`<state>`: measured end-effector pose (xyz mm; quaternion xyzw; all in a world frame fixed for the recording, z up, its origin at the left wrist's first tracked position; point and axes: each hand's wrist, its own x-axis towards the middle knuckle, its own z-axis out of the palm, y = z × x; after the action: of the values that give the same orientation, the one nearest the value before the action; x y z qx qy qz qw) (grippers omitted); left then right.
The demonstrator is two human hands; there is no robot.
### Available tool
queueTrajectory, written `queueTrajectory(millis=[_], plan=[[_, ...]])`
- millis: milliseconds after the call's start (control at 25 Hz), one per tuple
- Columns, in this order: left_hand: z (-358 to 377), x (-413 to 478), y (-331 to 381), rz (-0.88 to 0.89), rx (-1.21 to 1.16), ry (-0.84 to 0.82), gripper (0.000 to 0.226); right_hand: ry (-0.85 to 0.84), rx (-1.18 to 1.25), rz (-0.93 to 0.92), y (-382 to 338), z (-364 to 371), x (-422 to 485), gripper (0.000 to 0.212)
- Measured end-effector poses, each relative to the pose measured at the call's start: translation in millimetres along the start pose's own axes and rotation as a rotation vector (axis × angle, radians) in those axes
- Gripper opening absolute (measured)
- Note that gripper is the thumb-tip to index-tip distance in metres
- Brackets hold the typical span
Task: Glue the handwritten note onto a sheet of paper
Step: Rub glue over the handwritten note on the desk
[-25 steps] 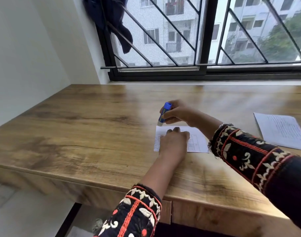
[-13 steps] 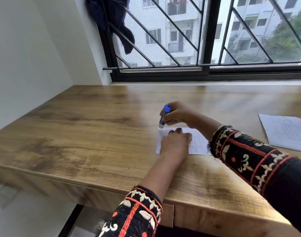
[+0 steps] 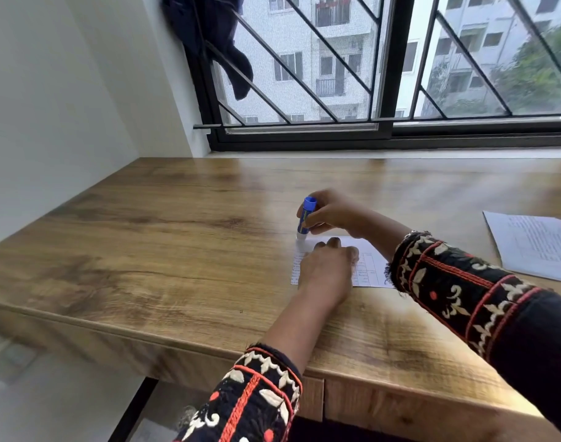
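A small white handwritten note (image 3: 367, 267) lies flat on the wooden desk (image 3: 177, 250), near its front edge. My left hand (image 3: 327, 269) presses down on the note's left half, fingers flat and together. My right hand (image 3: 333, 213) grips a blue glue stick (image 3: 305, 218), nearly upright, its white tip touching the note's far left corner. A larger sheet of paper (image 3: 534, 247) with faint writing lies apart at the right edge of the desk.
A barred window (image 3: 368, 74) runs along the back of the desk, with a dark cloth (image 3: 215, 36) hanging on the bars at its left. A white wall (image 3: 49, 106) borders the desk's left side.
The glue stick has stayed at the note's far left corner with only slight shifts. My left hand has kept pressing on the note.
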<state>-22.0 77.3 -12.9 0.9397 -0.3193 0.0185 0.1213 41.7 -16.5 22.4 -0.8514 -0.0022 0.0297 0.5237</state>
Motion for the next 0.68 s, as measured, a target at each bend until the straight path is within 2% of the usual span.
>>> queueTrajectory(millis=[680], plan=[[3, 2, -3, -0.029, -0.037, -0.018, 0.027, -0.001, -0.02, 0.017, 6, -14, -11, 0.021]])
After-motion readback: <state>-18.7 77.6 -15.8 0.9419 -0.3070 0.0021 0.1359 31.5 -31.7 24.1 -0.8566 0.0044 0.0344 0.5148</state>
